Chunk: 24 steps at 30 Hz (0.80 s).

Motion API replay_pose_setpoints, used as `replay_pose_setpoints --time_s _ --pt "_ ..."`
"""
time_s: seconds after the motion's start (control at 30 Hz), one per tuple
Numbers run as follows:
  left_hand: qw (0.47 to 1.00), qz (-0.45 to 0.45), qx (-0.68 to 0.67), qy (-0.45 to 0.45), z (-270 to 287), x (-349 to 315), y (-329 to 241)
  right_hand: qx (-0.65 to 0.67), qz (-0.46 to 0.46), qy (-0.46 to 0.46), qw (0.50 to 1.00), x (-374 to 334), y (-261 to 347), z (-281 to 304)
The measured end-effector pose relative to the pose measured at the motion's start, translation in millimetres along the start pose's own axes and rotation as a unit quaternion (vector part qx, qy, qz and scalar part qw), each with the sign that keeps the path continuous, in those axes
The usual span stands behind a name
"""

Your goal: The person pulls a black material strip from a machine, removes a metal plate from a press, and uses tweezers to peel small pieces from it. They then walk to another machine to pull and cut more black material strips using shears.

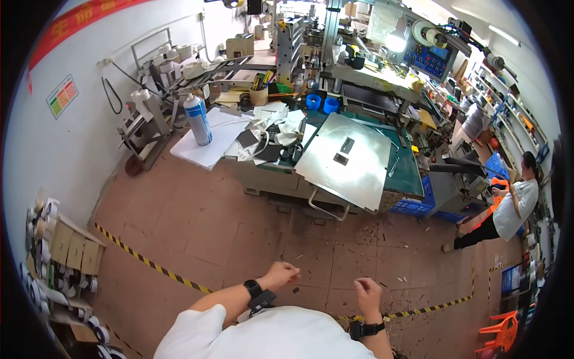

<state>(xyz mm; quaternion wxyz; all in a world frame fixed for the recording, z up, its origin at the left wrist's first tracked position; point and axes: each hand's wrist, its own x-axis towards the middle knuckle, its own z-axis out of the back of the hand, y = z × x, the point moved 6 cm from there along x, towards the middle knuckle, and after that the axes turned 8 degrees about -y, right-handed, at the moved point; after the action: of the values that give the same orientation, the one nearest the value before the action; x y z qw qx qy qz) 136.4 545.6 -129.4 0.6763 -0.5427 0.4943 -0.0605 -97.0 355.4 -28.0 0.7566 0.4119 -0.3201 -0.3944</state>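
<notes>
Left hand (282, 274) and right hand (368, 293) hang short of the green-topped workbench (409, 173), fingers curled nearly closed on nothing visible, and there, at its front edge, gleams the silver metal plate (362, 164), likely stiff, weighty and slippery, best taken by opposite edges.

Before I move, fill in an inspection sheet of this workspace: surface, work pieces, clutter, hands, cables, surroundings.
Surface: green mat on the bench, partly covered by a metal plate.
Work pieces: the metal plate bears two small dark pieces.
Clutter: paper scraps and a spray can left of the plate; small bits litter the floor.
Hands: left hand and right hand apart, fingers curled, nothing seen in either.
Cables: dark cable looped at the left wall.
Surroundings: another person at right; striped floor tape.
</notes>
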Motion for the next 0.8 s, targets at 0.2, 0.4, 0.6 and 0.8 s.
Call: replay_pose_setpoints --time_s 0.2,0.4,0.6,0.8 --pt "0.993 0.077 -0.05 -0.07 129 -6 31 -0.063 0.037 0.18 0.981 6 81 -105" --pt "0.971 0.11 -0.185 -0.106 176 -7 81 -0.092 0.024 0.245 0.965 31 83 -157" --pt "0.951 0.004 -0.07 -0.301 256 -19 85 -0.083 0.055 0.378 0.92 51 119 -265" --pt "0.884 0.054 -0.137 -0.443 389 -67 101 0.034 0.174 0.472 0.864 60 178 -391"
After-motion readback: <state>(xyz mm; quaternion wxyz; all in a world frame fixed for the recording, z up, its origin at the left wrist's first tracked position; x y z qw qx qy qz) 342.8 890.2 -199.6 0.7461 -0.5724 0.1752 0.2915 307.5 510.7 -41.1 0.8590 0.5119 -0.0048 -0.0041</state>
